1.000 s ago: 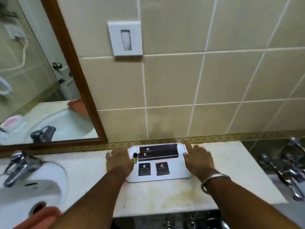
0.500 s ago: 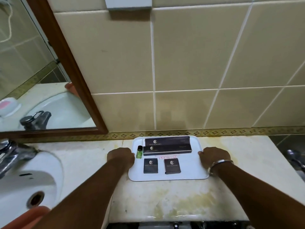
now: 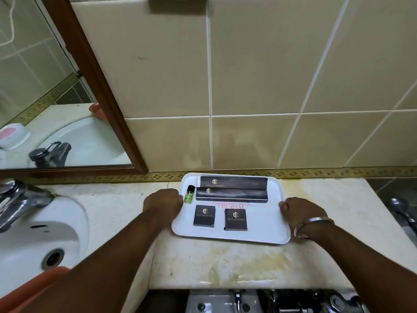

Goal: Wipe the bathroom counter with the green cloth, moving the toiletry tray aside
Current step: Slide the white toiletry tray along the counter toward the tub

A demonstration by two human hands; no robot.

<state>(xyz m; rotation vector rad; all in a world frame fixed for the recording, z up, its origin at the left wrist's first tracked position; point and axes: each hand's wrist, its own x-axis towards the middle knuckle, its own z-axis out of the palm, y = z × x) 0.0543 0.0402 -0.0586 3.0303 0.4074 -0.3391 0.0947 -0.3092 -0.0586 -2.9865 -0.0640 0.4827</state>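
A white toiletry tray (image 3: 268, 224) sits on the stained beige counter (image 3: 225, 263), close to the tiled wall. It carries two long dark boxes (image 3: 232, 190), two small dark square boxes (image 3: 220, 216) and a small green bottle (image 3: 189, 194). My left hand (image 3: 163, 203) grips the tray's left edge with curled fingers. My right hand (image 3: 300, 212), with a metal bangle at the wrist, grips the right edge. No green cloth shows in view.
A white sink (image 3: 33, 240) with a chrome tap (image 3: 15, 199) lies at the left, an orange object (image 3: 33, 288) at its front edge. A wood-framed mirror (image 3: 56, 98) hangs above. Another chrome tap (image 3: 404, 213) stands at the far right; fittings show below the counter's front edge.
Both hands went from lying flat at the tray's sides to gripping its edges. The camera has tilted down and closer; the tray sits slightly nearer me and to the right.
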